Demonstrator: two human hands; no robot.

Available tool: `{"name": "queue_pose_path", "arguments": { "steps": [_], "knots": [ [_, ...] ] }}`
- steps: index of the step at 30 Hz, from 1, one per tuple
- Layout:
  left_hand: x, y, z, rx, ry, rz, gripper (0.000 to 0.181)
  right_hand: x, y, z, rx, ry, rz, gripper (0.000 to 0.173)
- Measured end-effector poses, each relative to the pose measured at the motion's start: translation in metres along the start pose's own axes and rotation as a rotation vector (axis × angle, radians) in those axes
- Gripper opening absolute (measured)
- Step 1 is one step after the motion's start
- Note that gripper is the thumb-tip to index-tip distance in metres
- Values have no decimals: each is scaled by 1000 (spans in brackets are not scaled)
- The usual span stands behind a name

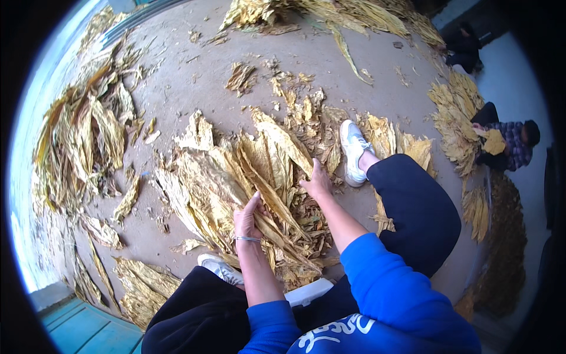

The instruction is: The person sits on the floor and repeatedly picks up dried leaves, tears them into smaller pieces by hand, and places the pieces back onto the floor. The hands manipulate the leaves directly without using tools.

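Observation:
My left hand [247, 220] grips a bundle of dried yellow-brown tobacco leaves [208, 177] near their stem ends, thumb laid along the top. The bundle's broad blades fan out to the upper left. A single long curled leaf [285, 141] is pinched at its lower end by my right hand [317, 181]. Between and below my hands lies a heap of loose leaves [265, 159] and crumbled leaf scraps [309, 221], partly hidden by the bundle. My left wrist wears a bracelet [247, 239].
White sneakers [353, 150] flank the heap on the concrete floor [185, 75]. Further leaf piles lie at left [84, 137], top [309, 11] and right [457, 119]. One seated person [508, 141] holds leaves; another person [462, 46] sits farther off. Teal panels [88, 329] occupy the lower left.

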State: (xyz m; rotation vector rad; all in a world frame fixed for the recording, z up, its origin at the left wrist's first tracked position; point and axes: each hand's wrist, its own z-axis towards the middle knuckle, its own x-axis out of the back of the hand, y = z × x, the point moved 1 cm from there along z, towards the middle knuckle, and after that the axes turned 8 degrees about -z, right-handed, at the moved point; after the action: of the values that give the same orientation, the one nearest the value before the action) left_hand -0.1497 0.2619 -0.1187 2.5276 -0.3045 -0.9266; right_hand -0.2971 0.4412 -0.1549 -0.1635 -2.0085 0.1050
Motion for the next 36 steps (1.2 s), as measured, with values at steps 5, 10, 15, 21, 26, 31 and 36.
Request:
{"name": "queue_pose_path", "arguments": {
  "steps": [5,10,15,21,26,31,36],
  "knots": [
    [19,-7,18,3,17,-69,32,19,-35,-51,405,294,70,67],
    [-8,-14,9,50,-44,-153,34,33,-53,-135,635,287,-129,50],
    [-5,-17,7,25,-62,-115,23,46,-46,-147,783,206,262,38],
    [-15,-15,-3,-15,-155,-232,36,59,-42,-126,612,300,383,63],
    [-10,-20,-1,54,-124,-191,39,60,-40,-123,515,-212,595,54],
    [-11,-31,3,84,-231,-309,48,63,-50,-139,679,25,21,57],
    [2,-22,3,18,-261,-325,37,47,-62,-147,766,-269,360,75]
  ]
}}
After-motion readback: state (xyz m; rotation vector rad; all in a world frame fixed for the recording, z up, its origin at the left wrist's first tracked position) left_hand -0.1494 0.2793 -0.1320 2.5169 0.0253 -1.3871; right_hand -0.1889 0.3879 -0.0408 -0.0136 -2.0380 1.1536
